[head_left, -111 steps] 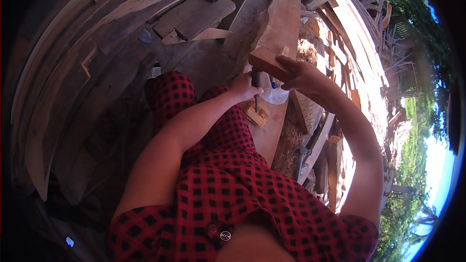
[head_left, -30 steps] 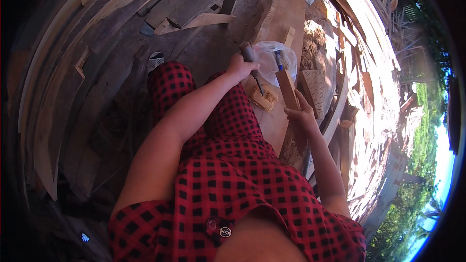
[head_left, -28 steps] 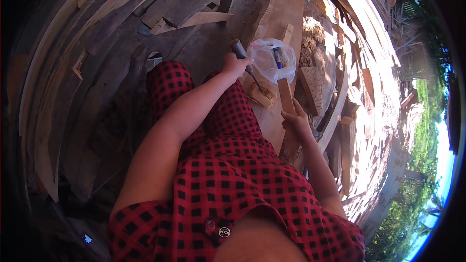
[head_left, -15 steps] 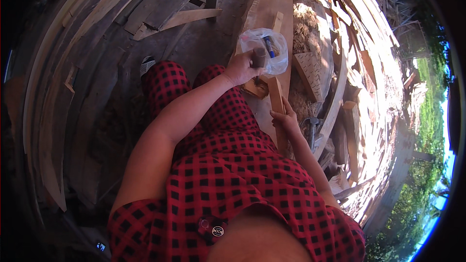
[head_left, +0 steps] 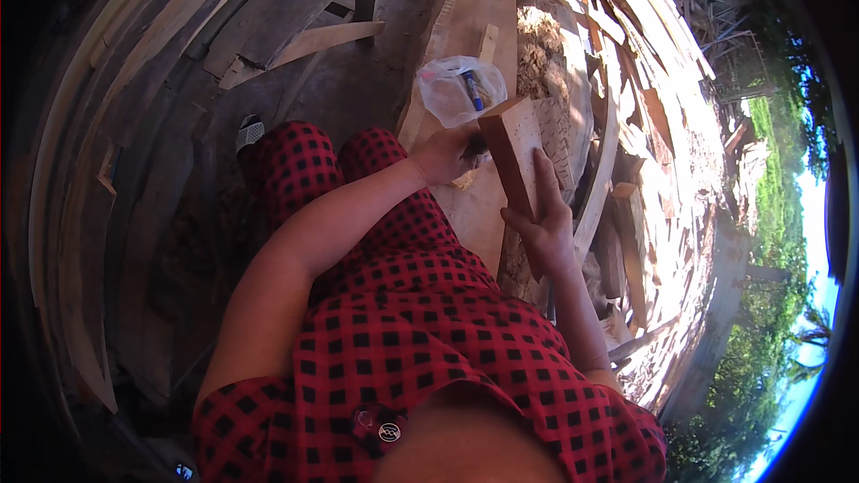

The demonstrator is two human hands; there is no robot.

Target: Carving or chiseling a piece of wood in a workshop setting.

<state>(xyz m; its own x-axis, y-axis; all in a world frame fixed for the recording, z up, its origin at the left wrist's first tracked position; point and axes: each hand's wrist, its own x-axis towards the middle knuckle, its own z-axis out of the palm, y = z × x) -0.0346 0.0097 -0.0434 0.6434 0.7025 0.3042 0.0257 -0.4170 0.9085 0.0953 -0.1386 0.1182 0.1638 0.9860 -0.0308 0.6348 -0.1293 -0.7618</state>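
So, the left hand (head_left: 445,156) has its fingers curled round a dark tool handle (head_left: 477,144), though the block hides most of the grip and I can't make out the tool's tip. Right hand (head_left: 550,228) is pinching a chunky wooden block (head_left: 514,154), thumb on the near side and fingers laid along the other face. The block's tilted, far end right up by the handle; can't tell if they're actually touching.

Just under the left hand a bit of a small pale wood piece (head_left: 464,181) peeks out, sitting on the long plank (head_left: 477,225) that works as the surface. Just past the hands there's a crumpled clear plastic bag (head_left: 443,97) on that plank, with a blue pen (head_left: 475,94) showing in its opening, and a little wood stick (head_left: 489,40) beyond it. A wedge with a marked face (head_left: 561,130) is partly behind the block. Loads of old boards (head_left: 98,125) curve along the left, and it's sunny green plants (head_left: 765,152) off to the right.
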